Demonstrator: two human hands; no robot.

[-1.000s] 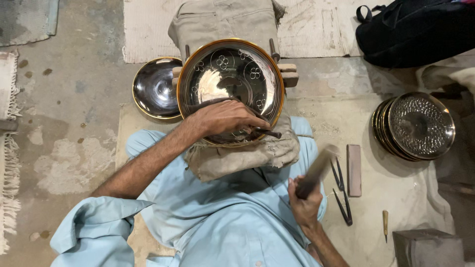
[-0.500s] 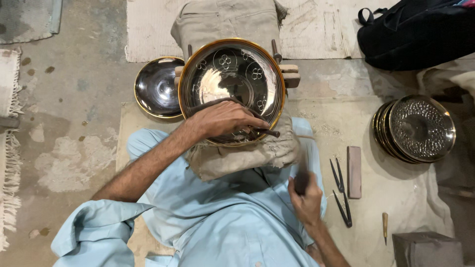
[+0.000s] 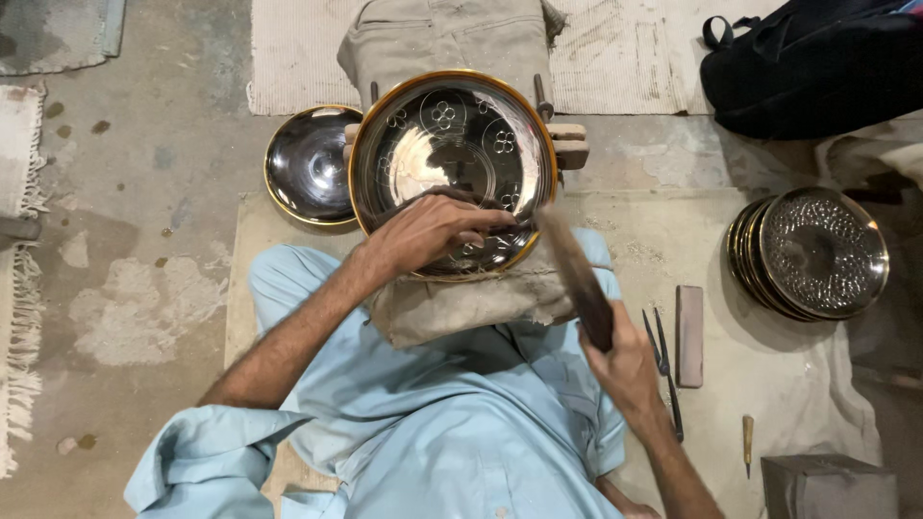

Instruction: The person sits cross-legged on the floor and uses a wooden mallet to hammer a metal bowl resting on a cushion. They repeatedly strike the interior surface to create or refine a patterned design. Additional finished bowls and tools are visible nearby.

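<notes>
A large round brass tray [image 3: 452, 144] with flower engravings rests tilted on a cloth pad [image 3: 461, 303] over my lap. My left hand [image 3: 433, 231] lies on the tray's lower part, fingers closed on a thin dark chisel [image 3: 510, 226] whose tip touches the metal. My right hand [image 3: 620, 370] grips the handle of a dark wooden mallet [image 3: 577, 274]. The mallet's blurred head points up toward the chisel's end.
A smaller dark bowl-shaped plate [image 3: 310, 163] lies left of the tray. A stack of engraved plates [image 3: 817, 252] sits at right. Metal dividers [image 3: 663, 360], a reddish stone block [image 3: 689, 334] and a small punch [image 3: 747, 437] lie on the mat. A black bag [image 3: 817, 58] is at top right.
My right hand has swung the mallet up from beside my lap toward the chisel. My left hand stays on the tray with the chisel.
</notes>
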